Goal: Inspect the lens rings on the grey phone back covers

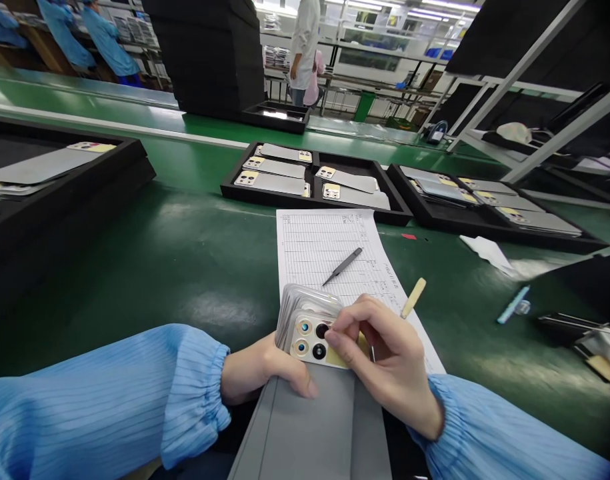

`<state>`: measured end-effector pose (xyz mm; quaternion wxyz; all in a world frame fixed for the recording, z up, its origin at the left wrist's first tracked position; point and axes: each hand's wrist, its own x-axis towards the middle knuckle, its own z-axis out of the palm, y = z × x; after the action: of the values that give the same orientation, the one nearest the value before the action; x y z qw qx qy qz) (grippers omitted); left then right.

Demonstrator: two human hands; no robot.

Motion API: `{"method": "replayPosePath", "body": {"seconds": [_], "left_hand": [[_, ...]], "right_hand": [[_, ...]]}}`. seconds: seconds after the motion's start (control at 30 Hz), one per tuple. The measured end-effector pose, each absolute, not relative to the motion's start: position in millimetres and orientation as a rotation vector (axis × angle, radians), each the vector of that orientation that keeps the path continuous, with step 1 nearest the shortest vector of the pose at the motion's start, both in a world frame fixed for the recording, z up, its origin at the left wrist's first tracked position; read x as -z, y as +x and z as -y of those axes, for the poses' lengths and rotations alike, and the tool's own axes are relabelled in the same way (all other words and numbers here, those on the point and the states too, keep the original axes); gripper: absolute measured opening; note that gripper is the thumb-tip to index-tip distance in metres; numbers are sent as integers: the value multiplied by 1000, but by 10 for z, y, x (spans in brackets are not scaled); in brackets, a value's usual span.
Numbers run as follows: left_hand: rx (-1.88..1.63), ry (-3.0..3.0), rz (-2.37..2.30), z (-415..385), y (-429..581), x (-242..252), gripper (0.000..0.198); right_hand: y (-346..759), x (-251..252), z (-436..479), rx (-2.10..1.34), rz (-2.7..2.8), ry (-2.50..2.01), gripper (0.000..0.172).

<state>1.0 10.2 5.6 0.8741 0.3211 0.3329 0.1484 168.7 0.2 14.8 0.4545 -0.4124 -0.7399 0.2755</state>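
While the left hand (272, 367) clamps the stack of grey panels (309, 427) at the near end of the printed sheet (312, 250), presumably for steadiness, the right hand (392, 353) holds thumb and forefinger narrow at a lens (321, 331); any grip cannot be told.

Left hand (265, 365) holds panels (309, 433), right hand (395, 363) at a lens (321, 331); beyond the fingers, a pen (343, 267) on paper (305, 243).

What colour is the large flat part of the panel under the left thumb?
Plain grey; the panel shows best in the head view.
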Motion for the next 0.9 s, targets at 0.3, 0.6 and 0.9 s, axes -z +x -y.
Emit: {"method": "replayPosePath", "body": {"seconds": [0.3,0.6,0.9], "left_hand": [[-342,711,-665,-107,3,-66,42],[-349,690,-712,-91,12,-38,41],[-317,662,-753,-84,7,-58,36]], "right_hand": [[1671,-164,8,-682,1932,-1038,15],[1683,-191,21,-735,1964,-940,14],[1686,-185,8,-751,1945,-939,12]]}}
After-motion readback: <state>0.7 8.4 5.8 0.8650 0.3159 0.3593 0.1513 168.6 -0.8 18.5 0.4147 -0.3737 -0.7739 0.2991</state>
